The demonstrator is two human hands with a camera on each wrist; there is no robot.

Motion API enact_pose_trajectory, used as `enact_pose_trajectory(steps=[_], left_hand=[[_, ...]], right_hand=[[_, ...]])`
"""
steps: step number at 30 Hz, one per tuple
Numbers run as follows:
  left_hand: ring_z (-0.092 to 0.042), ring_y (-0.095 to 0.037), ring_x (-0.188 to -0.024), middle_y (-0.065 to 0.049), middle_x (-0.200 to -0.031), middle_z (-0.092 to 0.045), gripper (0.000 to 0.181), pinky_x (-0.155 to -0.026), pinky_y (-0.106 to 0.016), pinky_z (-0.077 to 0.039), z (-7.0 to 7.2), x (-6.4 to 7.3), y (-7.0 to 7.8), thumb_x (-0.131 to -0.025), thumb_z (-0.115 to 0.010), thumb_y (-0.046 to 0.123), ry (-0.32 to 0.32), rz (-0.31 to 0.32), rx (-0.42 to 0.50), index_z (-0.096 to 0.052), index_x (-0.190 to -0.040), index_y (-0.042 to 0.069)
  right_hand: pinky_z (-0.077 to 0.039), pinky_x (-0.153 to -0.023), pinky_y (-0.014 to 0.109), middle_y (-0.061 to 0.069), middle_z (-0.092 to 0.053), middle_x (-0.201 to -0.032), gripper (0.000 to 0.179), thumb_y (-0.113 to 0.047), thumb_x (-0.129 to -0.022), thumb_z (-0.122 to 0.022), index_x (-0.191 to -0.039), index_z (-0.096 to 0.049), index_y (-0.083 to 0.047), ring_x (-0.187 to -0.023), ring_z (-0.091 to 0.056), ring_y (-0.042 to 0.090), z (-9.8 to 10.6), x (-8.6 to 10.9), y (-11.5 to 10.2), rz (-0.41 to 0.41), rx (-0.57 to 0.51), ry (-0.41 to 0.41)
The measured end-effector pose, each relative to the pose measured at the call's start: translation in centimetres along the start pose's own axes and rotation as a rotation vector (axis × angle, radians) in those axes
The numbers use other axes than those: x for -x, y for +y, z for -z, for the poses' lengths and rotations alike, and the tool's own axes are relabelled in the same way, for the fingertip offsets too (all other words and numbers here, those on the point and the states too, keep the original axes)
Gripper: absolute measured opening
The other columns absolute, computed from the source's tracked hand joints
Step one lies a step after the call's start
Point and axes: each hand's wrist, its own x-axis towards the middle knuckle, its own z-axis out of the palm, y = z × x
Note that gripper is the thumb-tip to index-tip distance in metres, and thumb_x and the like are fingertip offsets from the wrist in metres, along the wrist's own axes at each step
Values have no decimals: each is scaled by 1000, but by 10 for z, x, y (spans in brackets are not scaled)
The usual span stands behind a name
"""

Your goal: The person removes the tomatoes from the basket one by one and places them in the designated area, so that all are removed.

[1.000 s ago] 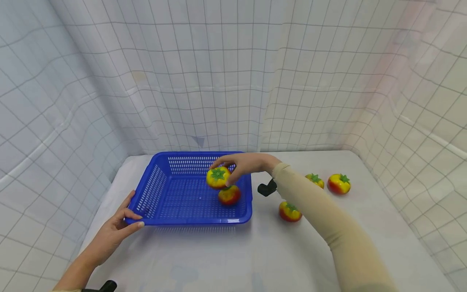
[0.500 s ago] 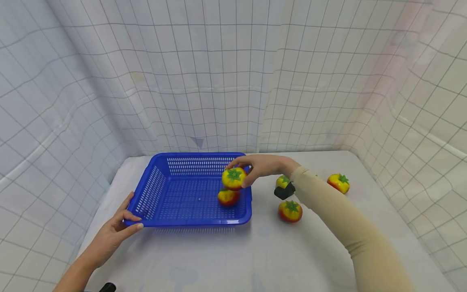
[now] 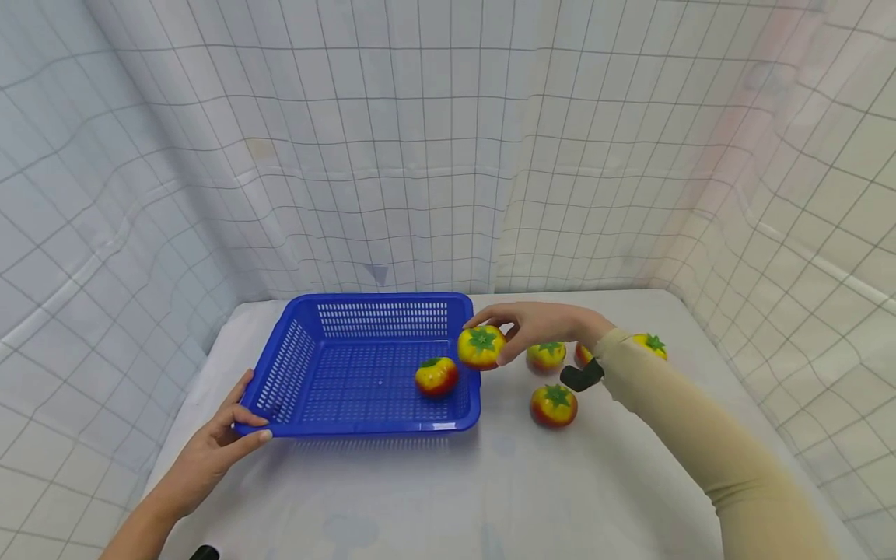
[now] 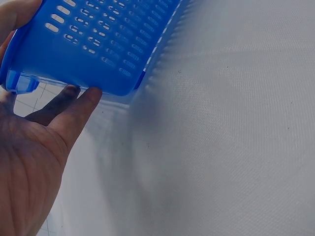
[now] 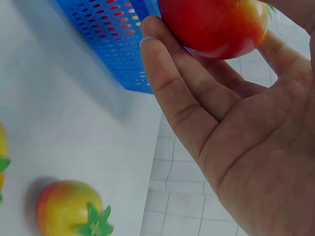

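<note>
I had a yellow-red fruit (image 3: 480,348) pinched between the thumb and fingers of the right hand (image 3: 542,323), overlapping the right rim of the blue basket (image 3: 371,428) in the head view; whether they touched I could not tell. The left hand (image 3: 206,455) gripped the near-left corner. Good handling, I judged, called for a light squeeze, clearance over that rim and a firmly braced corner.
</note>
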Motion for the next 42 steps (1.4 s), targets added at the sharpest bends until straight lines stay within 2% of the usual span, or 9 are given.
enact_pose_trajectory(steps=[8, 15, 23, 26, 30, 34, 42], left_hand=[[-4, -62, -144, 11, -171, 9, 17, -93, -11, -45, 0, 0, 2, -104, -59, 6, -1, 3, -18, -50, -112, -5], [-1, -62, -145, 12, -171, 9, 18, -93, -10, -45, -1, 0, 2, -104, -59, 7, -6, 7, -13, -50, -113, -6], [-1, -58, -146, 12, -171, 10, 16, -94, -10, -45, -1, 0, 0, -104, -58, 5, -11, -5, -14, -51, -113, -6], [-1, -56, -147, 11, -171, 10, 15, -94, -10, -45, -1, 0, -1, -104, -57, 4, -15, -12, -5, -50, -113, -6], [-2, -55, -147, 12, -171, 10, 15, -94, -10, -45, 0, 0, 0, -104, -57, 4, -15, -13, -5, -51, -113, -6], [-2, -55, -146, 11, -171, 10, 14, -94, -10, -44, 0, 0, 0, -104, -56, 3, -16, -13, -5, -51, -114, -6], [-1, -55, -148, 11, -171, 10, 14, -94, -10, -44, 0, 0, -1, -104, -57, 4, -13, -14, -10, -52, -114, -5]], right_hand=[[-41, -107, 53, -6, -48, -147, 66, -37, -84, -82, -142, -52, -46, -136, -42, 27, 1, 21, 14, -24, -45, 17], [-42, -107, 52, -5, -46, -149, 66, -31, -83, -82, -140, -53, -47, -132, -48, 27, -1, 41, 29, -54, -52, 45], [-30, -112, 58, -16, -52, -144, 64, -39, -81, -84, -137, -55, -52, -139, -40, 23, -5, 67, 48, -184, -93, 123], [-36, -109, 55, -17, -52, -145, 64, -34, -84, -82, -139, -55, -50, -136, -44, 27, -5, 77, 57, -176, -125, 136], [-43, -102, 50, -12, -49, -149, 65, -26, -87, -80, -143, -53, -44, -132, -48, 32, -6, 87, 70, -121, -145, 149], [-41, -106, 50, -10, -45, -153, 65, -26, -88, -79, -146, -51, -40, -135, -45, 31, -6, 98, 84, -90, -125, 167], [-37, -109, 53, -11, -46, -152, 61, -28, -89, -77, -144, -52, -41, -139, -41, 26, -8, 120, 101, -115, -142, 203]])
